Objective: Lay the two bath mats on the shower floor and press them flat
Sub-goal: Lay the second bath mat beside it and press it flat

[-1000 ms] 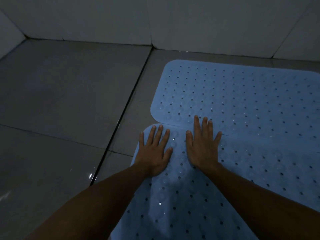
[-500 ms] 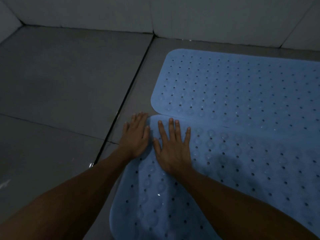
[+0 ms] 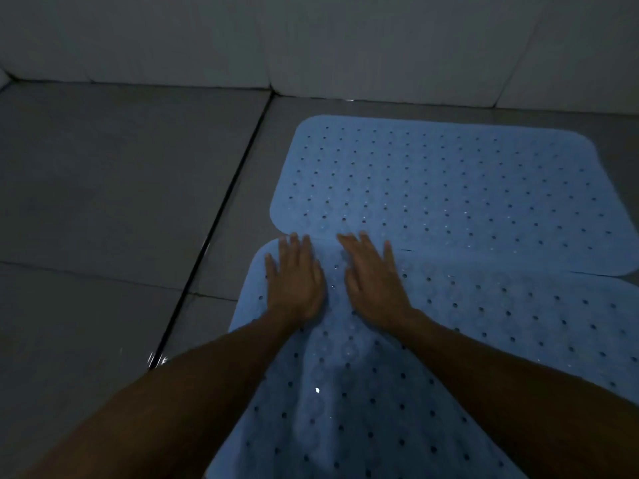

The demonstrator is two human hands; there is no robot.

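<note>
Dim tiled shower, floor tiles [image 3: 121, 188], bath mats [image 3: 449, 188]

Near mat [image 3: 449, 340] before far mat [image 3: 449, 188], edges meeting.

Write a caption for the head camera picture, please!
Both flat hands, left and right, press the near holey blue rubber mat.

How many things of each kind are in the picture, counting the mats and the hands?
Blue bath mats: 2, the far mat and the near mat
Hands: 2, the left hand and the right hand, both flat on the near mat
Total: 4
</note>
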